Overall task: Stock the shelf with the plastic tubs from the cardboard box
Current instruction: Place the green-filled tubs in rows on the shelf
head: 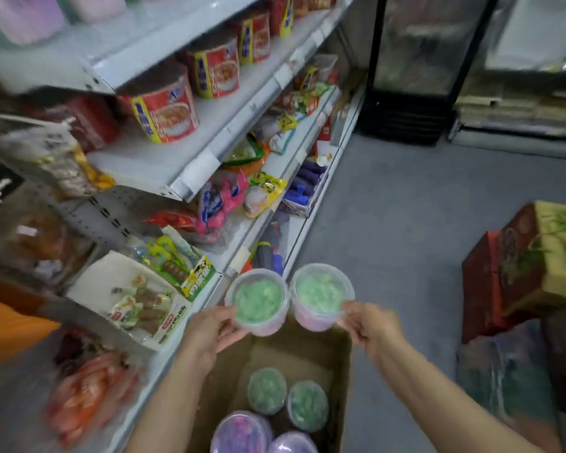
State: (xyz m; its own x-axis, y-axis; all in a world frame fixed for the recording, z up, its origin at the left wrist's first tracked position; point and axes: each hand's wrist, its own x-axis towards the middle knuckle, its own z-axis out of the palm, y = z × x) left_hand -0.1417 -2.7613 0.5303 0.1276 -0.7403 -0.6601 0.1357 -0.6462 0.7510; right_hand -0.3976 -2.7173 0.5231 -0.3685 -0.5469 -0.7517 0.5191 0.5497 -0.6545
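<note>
Each of my hands holds a clear plastic tub with green filling above the open cardboard box (342, 380). My left hand (209, 328) grips the left tub (258, 300) by its near rim. My right hand (371, 323) pinches the right tub (321, 294) at its right edge. The two tubs are side by side, almost touching, in front of the lower shelf edge (209, 299). Inside the box lie two more green tubs (267, 390) (307, 405) and two purple-topped tubs (239, 434) (291, 444).
A white metal shelving unit (190, 178) fills the left side, holding red noodle cups (167, 109), snack packets and open display cartons (134, 299). A black fridge (415, 60) stands ahead. Red and yellow cartons (536, 266) and bagged goods (510, 380) sit on the grey floor at right.
</note>
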